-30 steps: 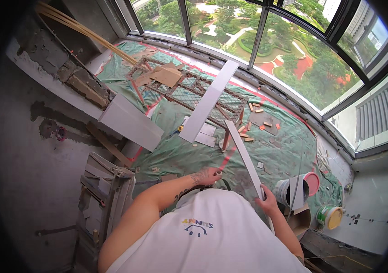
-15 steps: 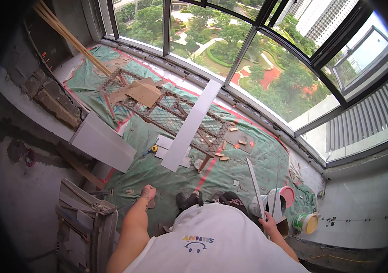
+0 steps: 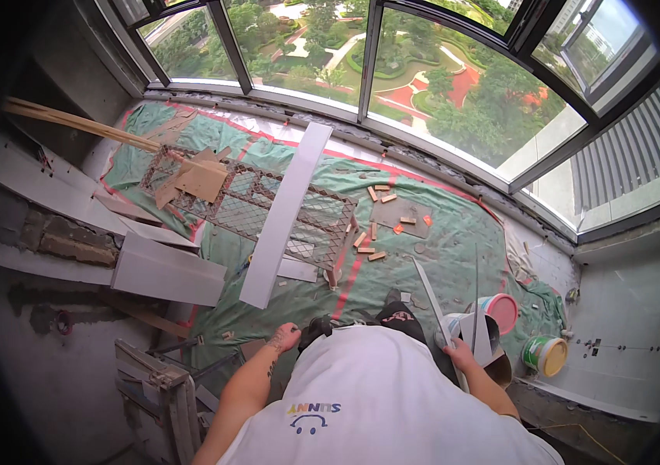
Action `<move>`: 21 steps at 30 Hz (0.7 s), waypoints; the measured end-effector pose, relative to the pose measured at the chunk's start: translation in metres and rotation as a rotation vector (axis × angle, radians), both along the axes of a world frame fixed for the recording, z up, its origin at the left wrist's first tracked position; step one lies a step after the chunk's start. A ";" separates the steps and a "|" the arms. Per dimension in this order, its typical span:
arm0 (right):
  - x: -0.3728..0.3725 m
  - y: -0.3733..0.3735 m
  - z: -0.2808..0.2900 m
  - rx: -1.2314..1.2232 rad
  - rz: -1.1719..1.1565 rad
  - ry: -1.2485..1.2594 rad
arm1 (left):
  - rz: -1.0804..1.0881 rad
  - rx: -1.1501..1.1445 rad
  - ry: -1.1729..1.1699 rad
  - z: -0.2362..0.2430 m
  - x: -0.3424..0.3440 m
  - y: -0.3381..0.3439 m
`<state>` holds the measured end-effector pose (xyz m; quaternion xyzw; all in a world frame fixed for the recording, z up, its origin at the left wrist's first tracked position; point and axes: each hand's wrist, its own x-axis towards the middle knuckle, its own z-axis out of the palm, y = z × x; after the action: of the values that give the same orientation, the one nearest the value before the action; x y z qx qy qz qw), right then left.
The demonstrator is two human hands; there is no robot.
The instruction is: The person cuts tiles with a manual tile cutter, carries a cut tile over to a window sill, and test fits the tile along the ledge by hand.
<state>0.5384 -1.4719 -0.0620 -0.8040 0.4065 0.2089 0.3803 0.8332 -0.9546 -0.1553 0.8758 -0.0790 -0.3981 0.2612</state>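
My right hand (image 3: 461, 353) is closed around a long, thin, pale grey strip (image 3: 431, 298), low on the right beside my shirt. The strip slants up and away to the left, its far end above the green floor sheet. A slim dark rod (image 3: 476, 283) rises just right of it; what bears the rod is hidden. My left hand (image 3: 284, 337) hangs in a loose fist at the left of my body, with nothing visible in it. Beneath that wrist lies a flat brown piece (image 3: 252, 349). Just beyond my right hand stands a bucket with a pink lid (image 3: 500, 312).
A mesh-topped metal bench (image 3: 252, 205) bears cardboard (image 3: 201, 180) and a long white board (image 3: 287, 213). Wood blocks (image 3: 376, 256) lie on the green sheet (image 3: 454, 217). A yellow-lidded bucket (image 3: 551, 356) stands right, a folded metal frame (image 3: 163, 380) lower left; windows line the far side.
My view has turned and moved forward, bringing the bench and wood blocks into a different place. My left hand is closer to my body. The right hand keeps hold of the strip.
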 end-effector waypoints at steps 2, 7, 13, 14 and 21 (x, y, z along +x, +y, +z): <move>0.009 -0.043 -0.018 0.136 -0.038 -0.022 | 0.035 0.174 0.047 0.008 0.003 -0.021; 0.028 -0.142 -0.038 0.141 -0.004 -0.032 | -0.039 0.203 0.018 0.048 0.049 -0.130; 0.067 -0.233 -0.007 0.136 0.018 -0.026 | 0.057 -0.291 0.006 0.090 0.120 -0.341; 0.073 -0.245 -0.002 0.120 0.017 -0.027 | -0.032 -0.240 -0.026 0.089 0.125 -0.364; 0.111 -0.300 0.016 0.047 0.079 0.061 | -0.187 -0.022 0.023 0.046 0.182 -0.421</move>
<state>0.6496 -1.7718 -0.0457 -0.8036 0.3809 0.2574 0.3779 1.0153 -1.3753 -0.1095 0.8571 -0.1618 -0.4297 0.2335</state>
